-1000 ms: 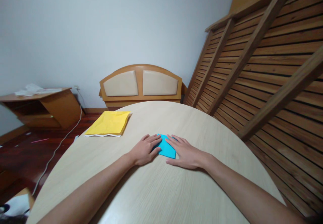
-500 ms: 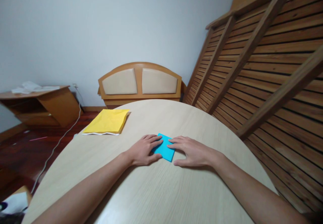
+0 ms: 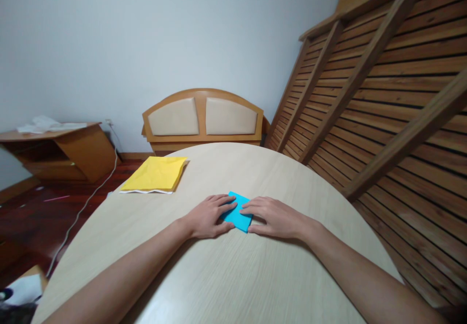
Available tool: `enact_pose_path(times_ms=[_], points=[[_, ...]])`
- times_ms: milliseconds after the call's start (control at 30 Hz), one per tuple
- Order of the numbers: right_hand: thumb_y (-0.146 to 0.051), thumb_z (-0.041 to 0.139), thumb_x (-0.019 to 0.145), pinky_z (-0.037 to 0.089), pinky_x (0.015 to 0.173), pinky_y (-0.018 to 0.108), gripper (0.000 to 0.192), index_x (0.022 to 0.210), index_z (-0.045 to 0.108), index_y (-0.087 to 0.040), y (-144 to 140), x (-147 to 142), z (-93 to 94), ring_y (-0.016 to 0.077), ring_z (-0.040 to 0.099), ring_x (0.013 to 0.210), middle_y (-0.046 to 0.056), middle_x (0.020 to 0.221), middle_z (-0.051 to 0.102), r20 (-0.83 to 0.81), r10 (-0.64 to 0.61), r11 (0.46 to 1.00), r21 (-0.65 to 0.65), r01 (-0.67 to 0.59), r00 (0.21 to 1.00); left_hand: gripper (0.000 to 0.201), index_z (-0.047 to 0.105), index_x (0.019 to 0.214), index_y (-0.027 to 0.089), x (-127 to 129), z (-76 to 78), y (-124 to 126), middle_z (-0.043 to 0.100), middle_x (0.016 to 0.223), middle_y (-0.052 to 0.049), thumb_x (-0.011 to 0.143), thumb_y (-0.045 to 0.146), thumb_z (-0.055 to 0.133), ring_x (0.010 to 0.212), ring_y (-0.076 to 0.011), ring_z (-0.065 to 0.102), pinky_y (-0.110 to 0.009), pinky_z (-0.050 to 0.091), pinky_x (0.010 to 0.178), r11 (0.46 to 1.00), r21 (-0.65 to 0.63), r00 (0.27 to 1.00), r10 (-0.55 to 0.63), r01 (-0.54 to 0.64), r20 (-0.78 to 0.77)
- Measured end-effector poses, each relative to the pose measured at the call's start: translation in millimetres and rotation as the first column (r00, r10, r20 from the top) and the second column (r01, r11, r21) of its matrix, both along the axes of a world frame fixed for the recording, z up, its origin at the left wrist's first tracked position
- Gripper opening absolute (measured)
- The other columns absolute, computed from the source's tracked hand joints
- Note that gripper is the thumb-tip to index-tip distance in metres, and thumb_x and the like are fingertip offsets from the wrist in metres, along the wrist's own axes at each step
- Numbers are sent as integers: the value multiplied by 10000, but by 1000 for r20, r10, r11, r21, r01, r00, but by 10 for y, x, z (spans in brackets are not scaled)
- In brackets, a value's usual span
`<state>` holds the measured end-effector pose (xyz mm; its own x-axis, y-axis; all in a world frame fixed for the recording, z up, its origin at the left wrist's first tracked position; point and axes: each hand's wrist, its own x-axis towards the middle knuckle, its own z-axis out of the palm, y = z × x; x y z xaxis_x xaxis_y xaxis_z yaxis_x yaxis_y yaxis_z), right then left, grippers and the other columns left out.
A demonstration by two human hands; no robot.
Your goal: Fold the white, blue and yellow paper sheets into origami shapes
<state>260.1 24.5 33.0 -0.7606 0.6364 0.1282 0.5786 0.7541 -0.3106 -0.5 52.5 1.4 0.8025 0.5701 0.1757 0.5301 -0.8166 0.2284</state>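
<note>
A folded blue paper [image 3: 239,212] lies flat on the round counter [image 3: 233,275], near its middle. The left hand [image 3: 207,217] rests palm down, fingers spread, on the paper's left edge. The right hand [image 3: 275,217] lies flat on the paper's right edge, fingers spread too; whether its thumb touches the paper is hard to tell. A yellow sheet [image 3: 156,174] sits well to the far left of the paper, at the counter's rim.

yellow envelope [image 3: 155,174], headboard [image 3: 203,117], side table [image 3: 58,149]
</note>
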Motion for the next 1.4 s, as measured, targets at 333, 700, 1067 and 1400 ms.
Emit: enact_pose_path(times_ms=[333, 700, 1067, 1400], points=[[-435, 527, 971, 442, 955, 371, 342, 1189, 677, -218, -19, -18, 31, 246, 639, 1073, 85, 1161, 712, -13, -10, 1000, 1, 10, 1000, 601, 486, 1435, 196, 26, 58, -27, 454, 1511, -119, 926, 514, 526, 1405, -312, 396, -494, 332, 1149, 1000, 3, 999, 15, -15, -37], [-421, 455, 1006, 450, 839, 340, 332, 1089, 697, -210, 28, -29, 4, 226, 652, 944, 75, 1038, 731, 19, 1, 998, 56, -3, 1000, 512, 533, 1388, 199, 20, 56, -21, 498, 1476, -124, 954, 469, 495, 1386, -304, 430, -496, 331, 1148, 1000, 13, 1000, -19, 19, 9], [-360, 416, 1025, 452, 876, 334, 326, 1096, 699, -215, 27, -48, -31, 212, 649, 983, 68, 1065, 733, 10, 39, 996, 76, -40, 999, 438, 570, 1335, 196, 36, 65, -28, 506, 1468, -124, 979, 431, 470, 1396, -296, 421, -494, 340, 1154, 999, 25, 999, -34, 34, 3], [-325, 465, 1001, 461, 907, 348, 271, 1111, 694, -231, 53, -46, -104, 222, 645, 1030, 62, 1093, 727, 8, 12, 997, 77, -13, 1000, 309, 652, 1135, 192, 87, 129, -53, 641, 1309, -98, 983, 364, 446, 1198, -254, 586, -426, 414, 1082, 994, 88, 998, -59, 58, 9]])
